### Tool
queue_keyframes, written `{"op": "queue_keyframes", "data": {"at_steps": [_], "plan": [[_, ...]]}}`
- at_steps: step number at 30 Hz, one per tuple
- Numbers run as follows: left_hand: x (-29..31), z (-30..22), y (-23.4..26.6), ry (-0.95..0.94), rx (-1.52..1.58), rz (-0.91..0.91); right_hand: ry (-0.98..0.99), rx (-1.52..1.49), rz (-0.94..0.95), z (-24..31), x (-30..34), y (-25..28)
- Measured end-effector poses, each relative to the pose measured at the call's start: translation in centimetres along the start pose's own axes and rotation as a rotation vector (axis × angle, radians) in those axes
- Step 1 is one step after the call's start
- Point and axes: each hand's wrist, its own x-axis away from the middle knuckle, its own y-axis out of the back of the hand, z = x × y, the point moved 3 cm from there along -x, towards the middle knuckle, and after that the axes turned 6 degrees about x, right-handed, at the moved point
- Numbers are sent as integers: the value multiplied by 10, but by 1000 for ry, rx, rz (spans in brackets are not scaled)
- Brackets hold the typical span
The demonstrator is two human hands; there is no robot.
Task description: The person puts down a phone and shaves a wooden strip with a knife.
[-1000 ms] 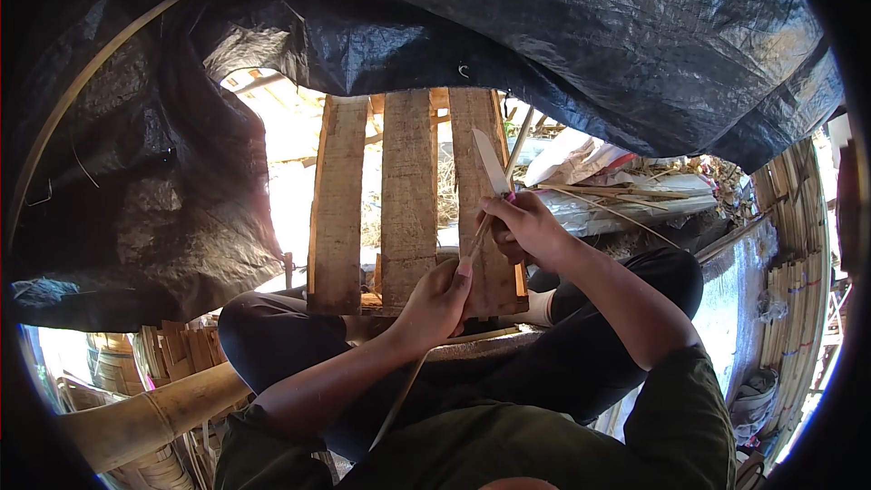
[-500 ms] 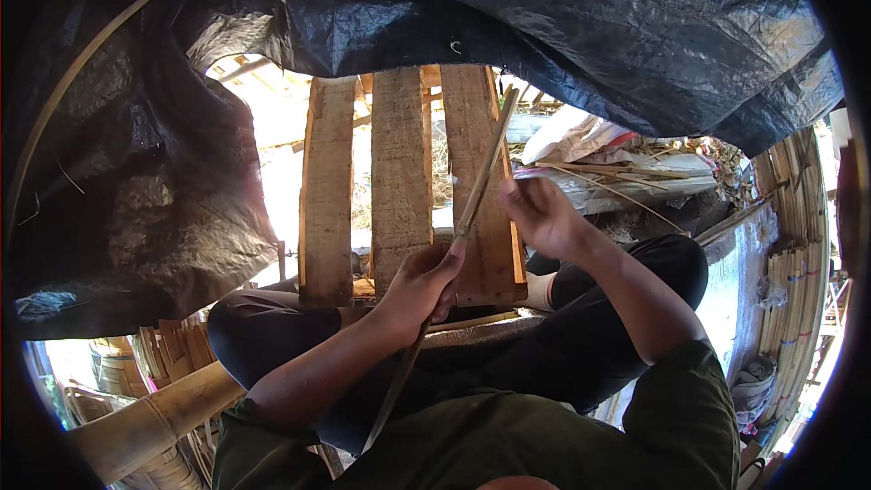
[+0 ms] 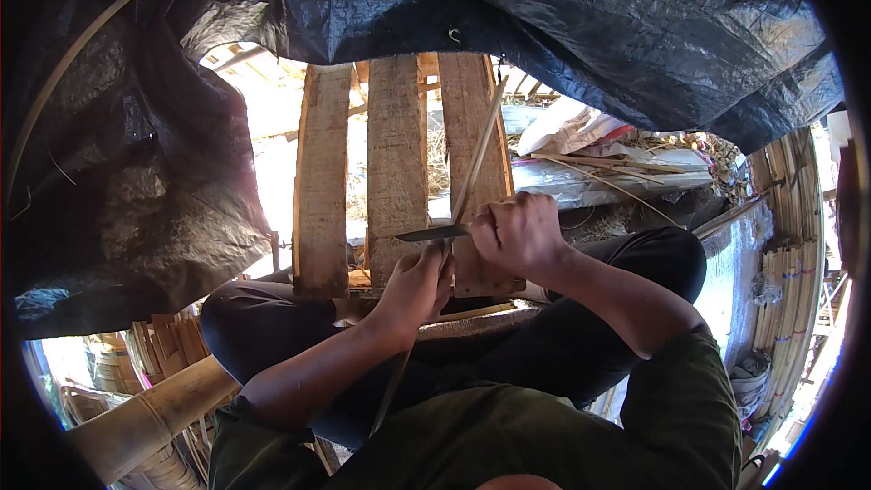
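Note:
My left hand point(image 3: 414, 289) is closed around a long, thin bamboo strip point(image 3: 481, 147). The strip slants up and away across the planks, and its lower part runs back toward my lap. My right hand point(image 3: 519, 234) grips a knife whose handle is hidden in the fist. Its dark blade point(image 3: 430, 234) points left and lies across the strip, just above my left fingers. Whether the edge bites into the bamboo I cannot tell.
Three upright wooden planks point(image 3: 396, 154) stand before my crossed legs. Dark plastic sheeting point(image 3: 635, 27) hangs overhead and at left. A thick bamboo pole point(image 3: 159, 419) lies at lower left, and bundled bamboo slats point(image 3: 787, 299) stand at right. Loose strips rest on sacks beyond.
My right hand has moved left and toward me, turning so that the knife blade now shows across the strip. The left hand has dropped slightly and stays closed on the bamboo.

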Motion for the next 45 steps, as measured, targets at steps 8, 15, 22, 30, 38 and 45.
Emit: {"op": "queue_keyframes", "data": {"at_steps": [8, 15, 22, 30, 38, 45], "plan": [[5, 8, 11, 25, 68, 0, -114, -291, 69, -2, -21, -11], [11, 12, 23, -8, -13, -88, 103, 638, -248, -11, -29, -24], [18, 20, 28, -75, -63, -32, -39, 460, -64, -52, -15, -58], [32, 11, 25, -23, -158, 111, 211, 530, -236, -14, -29, -26], [36, 5, 16, 228, -31, 226, -3, 472, -122, -10, 7, -43], [32, 13, 20, 288, 16, 195, -387, -22, 582, 11, -19, -14]]}}
